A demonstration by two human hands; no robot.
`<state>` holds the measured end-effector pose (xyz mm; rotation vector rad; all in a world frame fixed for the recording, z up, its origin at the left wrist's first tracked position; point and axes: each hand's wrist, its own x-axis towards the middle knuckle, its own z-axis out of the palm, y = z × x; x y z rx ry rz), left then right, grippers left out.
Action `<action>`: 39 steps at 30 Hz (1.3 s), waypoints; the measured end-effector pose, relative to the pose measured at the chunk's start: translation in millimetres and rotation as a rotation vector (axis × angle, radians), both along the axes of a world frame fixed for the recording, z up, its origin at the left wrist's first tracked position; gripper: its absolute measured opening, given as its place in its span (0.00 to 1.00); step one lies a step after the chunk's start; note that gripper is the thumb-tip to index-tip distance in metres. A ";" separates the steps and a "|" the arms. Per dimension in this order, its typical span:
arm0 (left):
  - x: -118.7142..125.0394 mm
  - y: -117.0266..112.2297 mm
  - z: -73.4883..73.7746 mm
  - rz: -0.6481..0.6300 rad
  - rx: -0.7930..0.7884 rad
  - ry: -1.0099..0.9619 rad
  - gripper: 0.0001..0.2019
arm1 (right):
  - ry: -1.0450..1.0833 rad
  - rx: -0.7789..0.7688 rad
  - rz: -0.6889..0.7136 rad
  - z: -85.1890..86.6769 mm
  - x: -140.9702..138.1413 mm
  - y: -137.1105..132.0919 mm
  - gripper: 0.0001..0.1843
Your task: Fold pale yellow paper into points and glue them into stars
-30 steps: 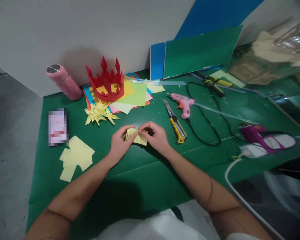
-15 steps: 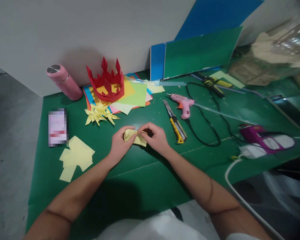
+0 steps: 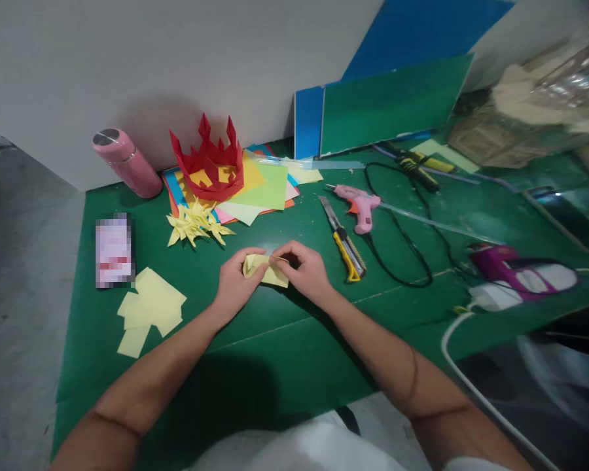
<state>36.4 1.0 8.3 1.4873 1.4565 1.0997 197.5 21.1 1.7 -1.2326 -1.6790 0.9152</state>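
A small piece of yellow paper (image 3: 273, 275), partly folded, is held just over the green table between my two hands. My left hand (image 3: 236, 282) pinches its left end with the thumb in front. On the other side, my right hand (image 3: 305, 267) grips the upper edge between thumb and fingers. Folded yellow paper flowers (image 3: 194, 222) lie beyond my left hand. To the left rests a loose pile of yellow paper squares (image 3: 154, 304). A red folded paper crown (image 3: 213, 170) stands on sheets of coloured paper (image 3: 272, 186) behind the flowers.
Right of my hands lie a yellow utility knife (image 3: 346, 245), blade out, and a pink glue gun (image 3: 360, 206) with a looping black cord. A pink bottle (image 3: 130, 163) stands at the back left. Farther right are a purple power strip (image 3: 520, 268) and a phone (image 3: 569, 219).
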 end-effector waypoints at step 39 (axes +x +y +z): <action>2.3 -2.3 -6.1 -0.009 0.065 0.084 0.14 | -0.011 0.037 0.095 -8.6 -1.5 -1.9 0.17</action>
